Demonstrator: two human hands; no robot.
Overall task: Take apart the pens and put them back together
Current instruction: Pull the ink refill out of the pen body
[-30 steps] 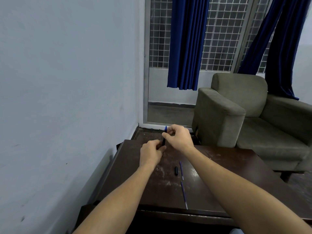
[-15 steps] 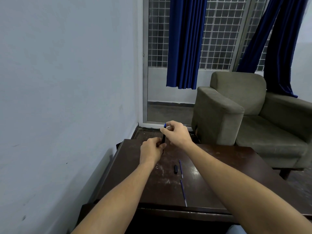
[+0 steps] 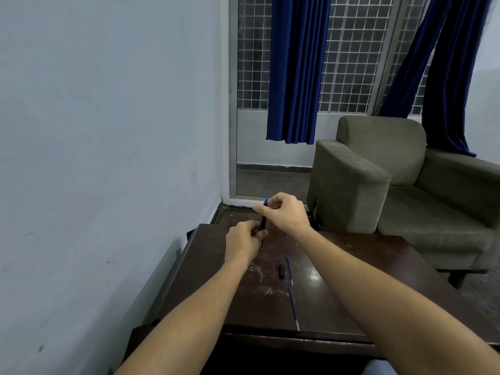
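Both arms outstretched, left hand (image 3: pixel 244 240) fingers gripping pen (image 3: pixel 263 222) upright, right hand (image 3: pixel 287 212) pinching its top

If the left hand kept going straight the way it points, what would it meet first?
Likely the right hand, just beyond the left hand on the same pen; depth is unclear.

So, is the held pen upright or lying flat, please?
Upright: left hand grips the pen low, right hand pinches its blue top.

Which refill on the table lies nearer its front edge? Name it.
The near refill, its pale tip almost at the front edge; the far refill lies farther back, beside the short black cap.
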